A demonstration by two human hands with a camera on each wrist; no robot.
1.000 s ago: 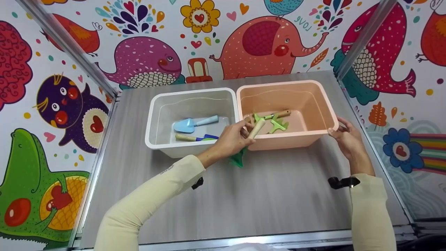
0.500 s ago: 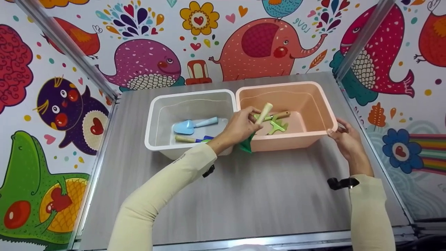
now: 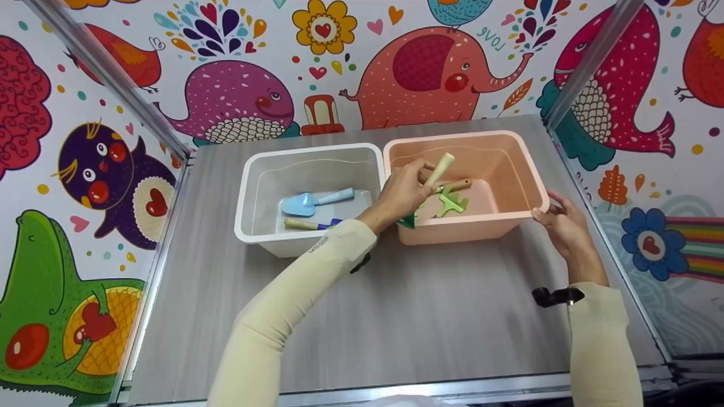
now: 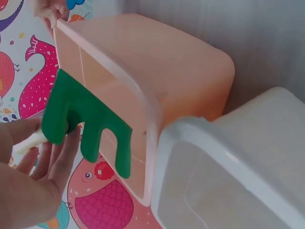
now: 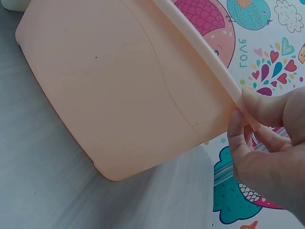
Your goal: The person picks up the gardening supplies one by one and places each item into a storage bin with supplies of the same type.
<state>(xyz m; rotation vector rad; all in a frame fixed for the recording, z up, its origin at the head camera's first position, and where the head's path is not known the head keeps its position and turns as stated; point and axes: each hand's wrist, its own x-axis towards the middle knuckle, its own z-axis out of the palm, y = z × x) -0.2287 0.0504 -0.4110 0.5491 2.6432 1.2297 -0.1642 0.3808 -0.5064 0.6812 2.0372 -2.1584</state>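
Note:
My left hand (image 3: 399, 195) grips a toy rake by its cream handle (image 3: 440, 169), over the left part of the peach bin (image 3: 481, 219). The green rake head (image 4: 90, 105) fills the middle of the left wrist view, its broad tines beside the bin's rim. My right hand (image 3: 565, 229) pinches the bin's front right corner; in the right wrist view the thumb (image 5: 262, 106) lies over the rim, with fingers beneath. Inside the peach bin lie a light green toy fork (image 3: 451, 202) and a tool with a brown wooden handle (image 3: 459, 185), partly hidden.
A pale grey bin (image 3: 311, 150) stands against the peach bin's left side. It holds a light blue shovel (image 3: 300, 204) and a tool with a yellowish handle (image 3: 301, 224), partly covered by my left arm. Patterned wall panels and metal posts bound the grey table (image 3: 452, 316).
My left hand has carried the rake up and to the right, from the gap between the bins to over the peach bin. The right hand has stayed on the rim.

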